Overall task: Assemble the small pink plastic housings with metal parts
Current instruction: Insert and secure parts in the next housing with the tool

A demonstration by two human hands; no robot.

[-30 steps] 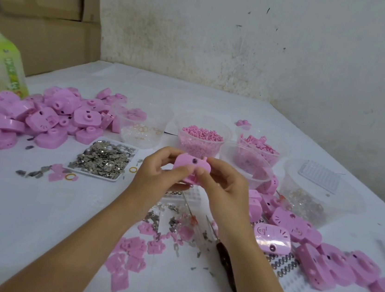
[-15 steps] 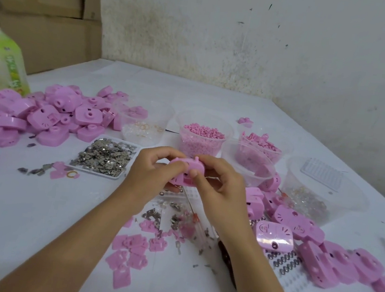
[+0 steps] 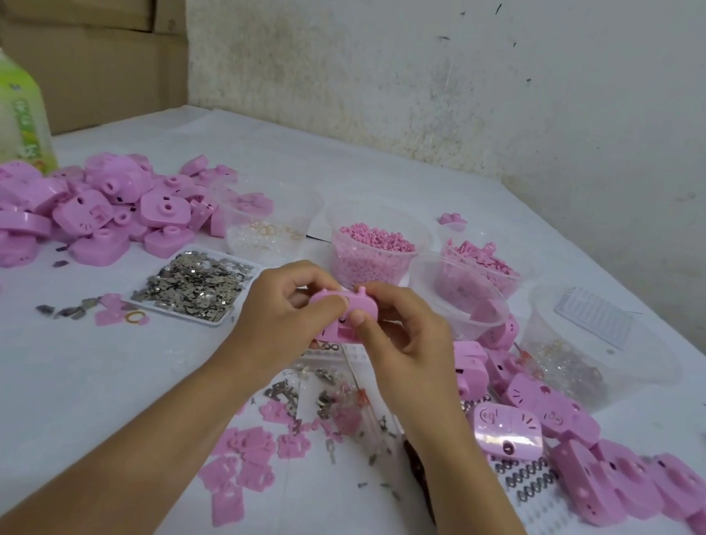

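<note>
Gripping one housing (image 3: 334, 306) with left hand (image 3: 278, 316) and right hand (image 3: 408, 345), fingers curled round it. Held above the table's (image 3: 61, 387) middle.

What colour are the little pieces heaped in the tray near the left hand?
The pieces are shiny silver-grey, clearest in the head view.

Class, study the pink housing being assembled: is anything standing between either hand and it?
Nothing visible does. The left hand and right hand both have the pink housing in their grip, thumbs on its near face, holding it above the table.
</note>
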